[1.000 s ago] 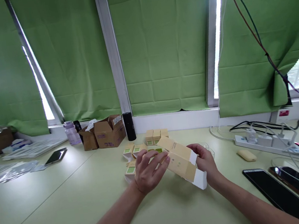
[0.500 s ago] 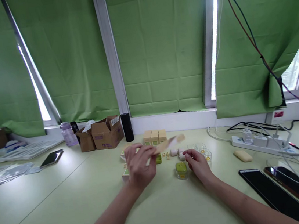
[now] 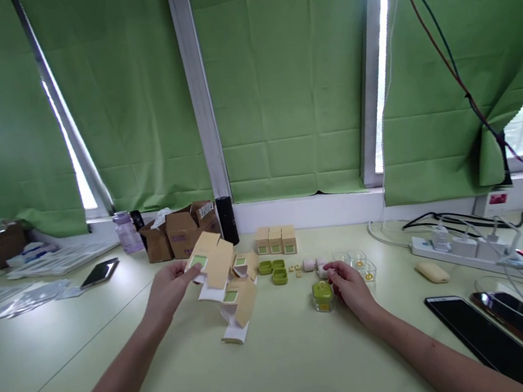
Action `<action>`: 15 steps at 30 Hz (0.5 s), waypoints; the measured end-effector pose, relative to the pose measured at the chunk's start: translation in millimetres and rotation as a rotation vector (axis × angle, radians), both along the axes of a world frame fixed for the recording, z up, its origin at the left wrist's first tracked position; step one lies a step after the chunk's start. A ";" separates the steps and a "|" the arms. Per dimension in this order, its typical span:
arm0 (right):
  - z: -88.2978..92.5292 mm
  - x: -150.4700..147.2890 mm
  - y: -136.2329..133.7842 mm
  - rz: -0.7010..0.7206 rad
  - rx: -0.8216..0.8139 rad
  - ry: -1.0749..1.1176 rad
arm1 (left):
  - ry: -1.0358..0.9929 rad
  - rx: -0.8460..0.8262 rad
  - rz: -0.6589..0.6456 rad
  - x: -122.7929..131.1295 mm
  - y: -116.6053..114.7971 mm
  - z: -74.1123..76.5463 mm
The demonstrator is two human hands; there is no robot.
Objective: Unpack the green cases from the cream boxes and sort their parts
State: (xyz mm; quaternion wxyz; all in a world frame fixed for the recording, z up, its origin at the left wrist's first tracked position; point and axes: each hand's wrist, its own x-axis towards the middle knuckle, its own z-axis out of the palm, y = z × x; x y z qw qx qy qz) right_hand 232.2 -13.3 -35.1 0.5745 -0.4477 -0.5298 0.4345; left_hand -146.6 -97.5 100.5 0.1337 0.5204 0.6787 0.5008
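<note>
My left hand point(image 3: 171, 293) pinches a flat, unfolded small cardboard box point(image 3: 212, 261), tan with a green square and white flaps. Beneath and beside it lie more unfolded box blanks point(image 3: 244, 299) on the table. My right hand point(image 3: 349, 284) rests at the right of a small clear jar with a green lid point(image 3: 323, 296). Its fingers are loosely bent and apart, with nothing visible in them; the fingertips are close to a whitish cylinder point(image 3: 322, 270). Whether they touch it or the jar, I cannot tell.
Green lids point(image 3: 279, 276), tiny yellowish pieces point(image 3: 295, 272) and clear jars point(image 3: 368, 272) stand in the middle. Behind them are folded tan boxes point(image 3: 275, 241). A power strip point(image 3: 463, 247), cables and dark phones point(image 3: 475, 334) lie at right; brown cartons point(image 3: 183, 233) stand at back left.
My left hand has moved left and lowered the cardboard box from mid-table to above the other blanks. My right hand stays beside the jar. The view has shifted slightly.
</note>
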 end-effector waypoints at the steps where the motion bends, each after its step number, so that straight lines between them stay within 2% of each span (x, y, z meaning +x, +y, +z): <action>1: -0.1 -0.2 0.0 0.003 -0.001 -0.002 | 0.027 -0.051 0.015 -8.4 -1.9 -4.0; 3: -0.1 -0.5 0.0 0.006 -0.004 -0.006 | 0.088 -0.149 0.052 -22.0 -5.7 -11.0; 7: 0.2 -0.7 -0.9 0.007 -0.006 -0.016 | 0.152 -0.228 0.084 -38.5 -12.8 -24.5; 15: -0.3 -1.5 -1.4 0.013 0.003 -0.037 | 0.061 -0.319 -0.060 -45.6 -16.8 -63.9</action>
